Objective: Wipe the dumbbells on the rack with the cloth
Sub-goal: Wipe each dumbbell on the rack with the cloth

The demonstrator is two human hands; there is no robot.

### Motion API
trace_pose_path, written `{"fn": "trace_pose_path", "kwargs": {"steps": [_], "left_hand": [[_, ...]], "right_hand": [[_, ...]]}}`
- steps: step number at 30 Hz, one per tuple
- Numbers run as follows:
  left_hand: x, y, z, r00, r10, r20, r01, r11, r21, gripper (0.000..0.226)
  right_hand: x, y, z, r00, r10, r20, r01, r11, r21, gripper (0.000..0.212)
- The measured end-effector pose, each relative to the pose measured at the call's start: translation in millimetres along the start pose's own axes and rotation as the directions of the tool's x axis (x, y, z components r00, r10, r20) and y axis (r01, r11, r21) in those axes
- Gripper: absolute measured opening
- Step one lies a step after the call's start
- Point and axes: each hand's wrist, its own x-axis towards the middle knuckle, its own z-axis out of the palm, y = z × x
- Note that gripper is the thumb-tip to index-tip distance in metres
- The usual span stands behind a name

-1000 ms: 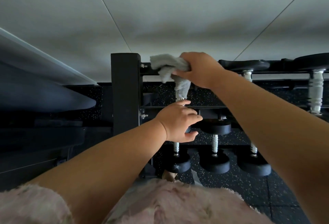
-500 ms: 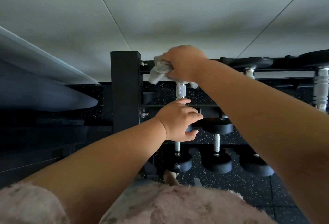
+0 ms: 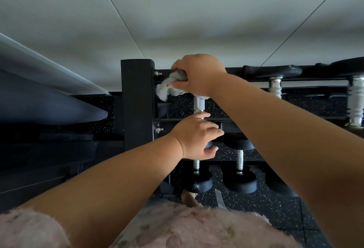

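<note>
Speckled rubber floor [image 3: 275, 206]; black rack [image 3: 136, 105] held dumbbells [image 3: 239, 176]. Right hand [image 3: 199, 74] clutched the cloth [image 3: 169, 88] (grey); left hand [image 3: 197, 139] gripped a dumbbell head.

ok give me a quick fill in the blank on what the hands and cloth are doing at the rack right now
1. The right hand grips a grey ____.
2. The cloth is bunched at the far end of the dumbbell handle, beside the rack's black ____.
3. The left hand holds the ____ end of that same dumbbell.
4. On the tier below, the dumbbell heads are ____ in colour.

Missing words: cloth; post; near; black
</note>
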Motion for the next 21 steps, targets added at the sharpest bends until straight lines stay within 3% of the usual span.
{"fn": "trace_pose_path", "kwargs": {"steps": [5,9,12,16,21], "left_hand": [[1,-1,0,1.000,-0.004,0.027,0.004,1.000,-0.010,0.052],[0,0,1,1.000,-0.004,0.018,0.004,1.000,-0.009,0.051],[0,0,0,1.000,-0.010,0.007,0.009,1.000,0.008,0.050],[0,1,0,1.000,-0.011,0.009,0.011,1.000,0.002,0.050],[0,2,-1,1.000,-0.006,0.008,0.006,1.000,0.016,0.049]], "right_hand": [[-7,24,0,0.998,0.057,-0.001,-0.057,0.989,0.133,0.026],[-31,48,-2,0.989,0.149,0.004,-0.145,0.956,0.255,0.030],[-34,48,-7,0.990,0.137,0.033,-0.141,0.957,0.253,0.037],[-13,16,-7,0.998,0.060,0.016,-0.062,0.968,0.245,0.067],[1,12,-5,0.996,0.084,0.025,-0.087,0.988,0.125,0.042]]}}
